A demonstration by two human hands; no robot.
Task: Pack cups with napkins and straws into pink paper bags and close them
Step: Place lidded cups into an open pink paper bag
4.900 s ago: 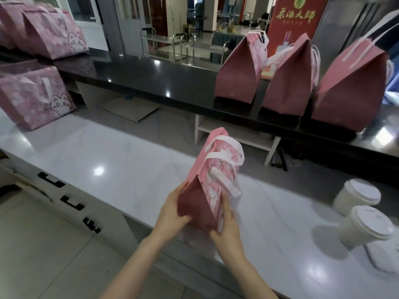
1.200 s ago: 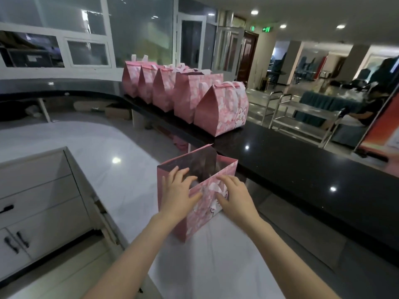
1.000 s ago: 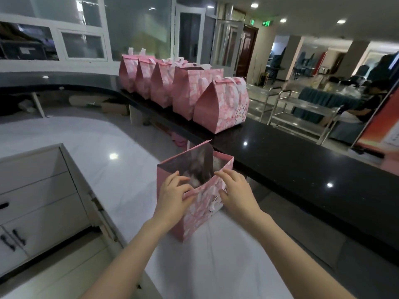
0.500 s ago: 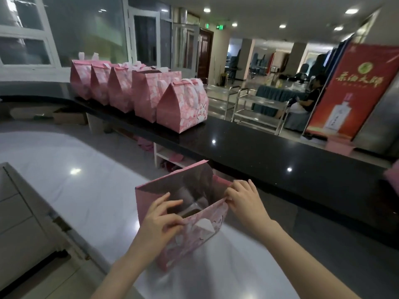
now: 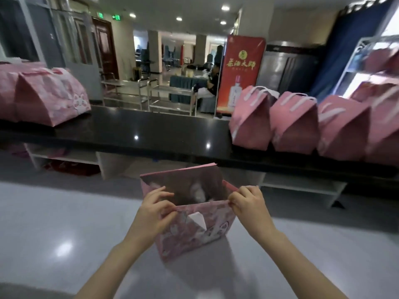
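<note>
Pinching the near rim of the pink bag (image 5: 194, 236) at its left end with the left hand (image 5: 151, 212), thumb and curled fingers clamped over the paper edge; same story at the right end with the right hand (image 5: 248, 203), fingertips nipped tight on the corner where near wall meets side panel. Between the two hands, the mouth of the bag held wide open, far wall standing taller than the near one. Down inside, something pale and blurred, too smeared to name. On the front face, just under the rim, a white folded strip (image 5: 197, 219) lying over the printed pink pattern. Bag upright on the pale glossy worktop (image 5: 64, 223), roughly midway across the view. Behind and above it, the raised black counter (image 5: 151, 130) running left to right. On that counter at right, a row of closed bags (image 5: 250, 121), pink with white ribbon handles, side by side and touching or nearly so; at left, a second cluster of closed bags (image 5: 51, 98), the nearest carrying a pale printed figure low on its face. Beyond the counter, a red banner (image 5: 244, 70) with gold characters, a steel trolley (image 5: 170, 96) to its left, and a seated person (image 5: 212, 80) between them, farther back and blurred. Under the counter at right, a low white shelf (image 5: 302, 186)
</note>
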